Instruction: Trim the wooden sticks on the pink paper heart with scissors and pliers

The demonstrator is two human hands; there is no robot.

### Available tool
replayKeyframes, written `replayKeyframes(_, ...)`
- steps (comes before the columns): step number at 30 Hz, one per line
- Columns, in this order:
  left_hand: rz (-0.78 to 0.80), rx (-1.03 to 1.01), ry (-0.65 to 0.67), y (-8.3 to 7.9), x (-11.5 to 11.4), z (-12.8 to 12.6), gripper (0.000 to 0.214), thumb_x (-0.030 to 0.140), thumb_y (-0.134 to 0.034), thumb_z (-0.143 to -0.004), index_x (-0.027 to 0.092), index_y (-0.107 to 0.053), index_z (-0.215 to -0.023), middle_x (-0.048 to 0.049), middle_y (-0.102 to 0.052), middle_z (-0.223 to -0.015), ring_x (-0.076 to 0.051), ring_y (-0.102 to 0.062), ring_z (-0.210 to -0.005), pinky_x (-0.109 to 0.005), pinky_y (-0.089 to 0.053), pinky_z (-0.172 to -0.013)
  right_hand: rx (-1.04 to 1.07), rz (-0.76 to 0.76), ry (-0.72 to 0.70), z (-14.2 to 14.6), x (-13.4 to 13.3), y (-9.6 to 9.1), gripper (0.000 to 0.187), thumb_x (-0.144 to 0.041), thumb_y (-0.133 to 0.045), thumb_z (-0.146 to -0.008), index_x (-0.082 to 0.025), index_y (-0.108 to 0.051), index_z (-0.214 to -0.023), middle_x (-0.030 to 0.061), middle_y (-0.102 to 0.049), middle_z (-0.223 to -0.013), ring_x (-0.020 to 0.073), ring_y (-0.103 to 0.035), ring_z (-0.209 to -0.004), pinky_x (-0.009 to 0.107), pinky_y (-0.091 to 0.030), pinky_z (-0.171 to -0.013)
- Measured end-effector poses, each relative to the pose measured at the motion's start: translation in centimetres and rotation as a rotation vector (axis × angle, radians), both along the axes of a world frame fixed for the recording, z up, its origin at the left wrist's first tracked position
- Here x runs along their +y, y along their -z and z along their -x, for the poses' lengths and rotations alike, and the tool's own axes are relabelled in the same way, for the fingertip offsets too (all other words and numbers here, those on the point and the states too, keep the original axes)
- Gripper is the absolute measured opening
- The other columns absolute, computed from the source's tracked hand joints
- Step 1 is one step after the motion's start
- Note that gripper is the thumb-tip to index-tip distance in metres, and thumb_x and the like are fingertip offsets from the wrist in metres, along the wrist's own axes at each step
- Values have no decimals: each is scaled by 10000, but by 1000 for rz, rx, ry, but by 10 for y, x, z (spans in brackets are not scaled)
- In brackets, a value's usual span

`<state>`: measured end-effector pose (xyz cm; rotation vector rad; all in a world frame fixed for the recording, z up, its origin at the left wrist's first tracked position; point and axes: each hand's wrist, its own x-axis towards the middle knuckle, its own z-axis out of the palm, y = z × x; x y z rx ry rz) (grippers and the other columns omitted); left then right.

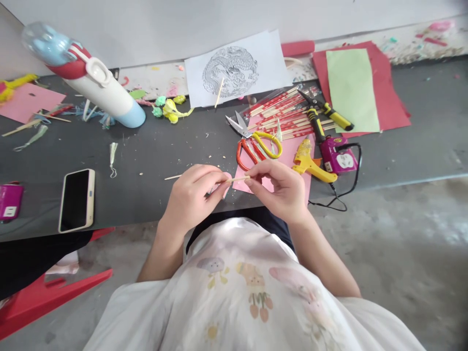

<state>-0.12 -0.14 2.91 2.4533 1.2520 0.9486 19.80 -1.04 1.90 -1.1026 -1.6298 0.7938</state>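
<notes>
My left hand (192, 195) and my right hand (281, 187) meet at the near edge of the dark table (153, 146). Both are closed in a pinch on a thin wooden stick (237, 179) held level between them. A small pink piece shows at my left fingertips, beside the stick. Just beyond my right hand lie a pink paper sheet (290, 153), red and yellow scissors (256, 144) and a yellow glue gun (310, 163).
A phone (76, 199) lies at the near left and a large bottle (91, 80) on its side behind it. A dragon drawing (234, 68), packed chopsticks (285, 114), pliers (321, 114), a pink power socket (340, 156) with cord, and red and green paper (354, 87) lie beyond.
</notes>
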Motion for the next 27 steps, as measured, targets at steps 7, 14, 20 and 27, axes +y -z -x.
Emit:
replayKeyframes(7, 53, 36, -35, -2, -3, 2, 102, 219, -581, -894, 213, -660, -958, -10, -714, -910, -110, -653, -788, -219, -516, -714, 120, 125, 34, -4, 5, 18, 21, -211, -671, -829, -221, -653, -826, 4, -682, -776, 145, -614, -704, 294, -511, -647)
replayKeyframes(14, 64, 59, -14, 0, -2, 3, 156, 214, -547, -915, 217, -677, -1000, -15, -723, -918, -120, -666, -812, -225, -520, -744, 154, 194, 60, -5, 7, 25, 37, -240, -708, -794, -221, -680, -809, 0, -706, -776, 145, -653, -704, 285, -558, -663)
replayKeyframes(20, 81, 72, -7, 1, -4, 5, 176, 194, -543, -913, 221, -680, -1021, -5, -728, -924, -109, -667, -809, -206, -518, -737, 189, 203, 45, -5, 6, 27, 45, -203, -708, -786, -222, -687, -821, -5, -708, -773, 135, -660, -696, 269, -565, -655)
replayKeyframes(27, 35, 95, -18, 1, -6, 5, 175, 222, -535, -921, 236, -673, -1027, -11, -732, -922, -129, -680, -805, -234, -527, -723, 293, 272, 35, -4, 4, 28, 115, -308, -739, -772, -219, -700, -835, 14, -716, -785, 149, -676, -708, 285, -577, -661)
